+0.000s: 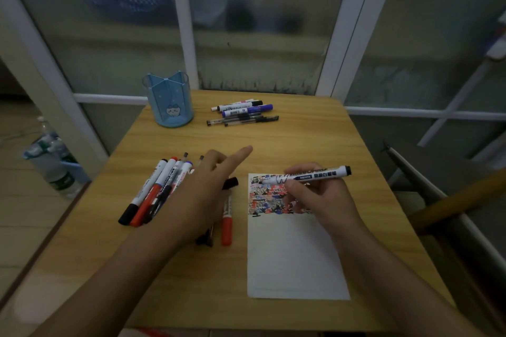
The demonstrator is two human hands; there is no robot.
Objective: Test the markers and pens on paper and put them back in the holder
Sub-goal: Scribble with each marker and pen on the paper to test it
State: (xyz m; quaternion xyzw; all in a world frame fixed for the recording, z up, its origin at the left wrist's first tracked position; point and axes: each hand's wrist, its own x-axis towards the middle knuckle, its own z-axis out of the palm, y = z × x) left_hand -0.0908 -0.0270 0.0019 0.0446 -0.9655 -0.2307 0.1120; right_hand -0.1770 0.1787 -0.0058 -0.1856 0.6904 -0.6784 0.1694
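My right hand (315,194) grips a white marker (306,175) with a black end, its tip touching the top of the white paper (295,257). The paper's upper part is covered with red, blue and black scribbles. My left hand (202,194) hovers over a pile of markers and pens (153,191) left of the paper, index finger stretched out. A black cap (230,182) sticks out from its thumb side and looks pinched there. The blue pen holder (169,101) stands at the table's far left. A second group of markers and pens (243,112) lies to its right.
The wooden table (273,142) stands against a glass partition with white frames. A red-capped marker (226,221) and dark pens (206,238) lie between my forearm and the paper. Water bottles (54,167) stand on the floor to the left.
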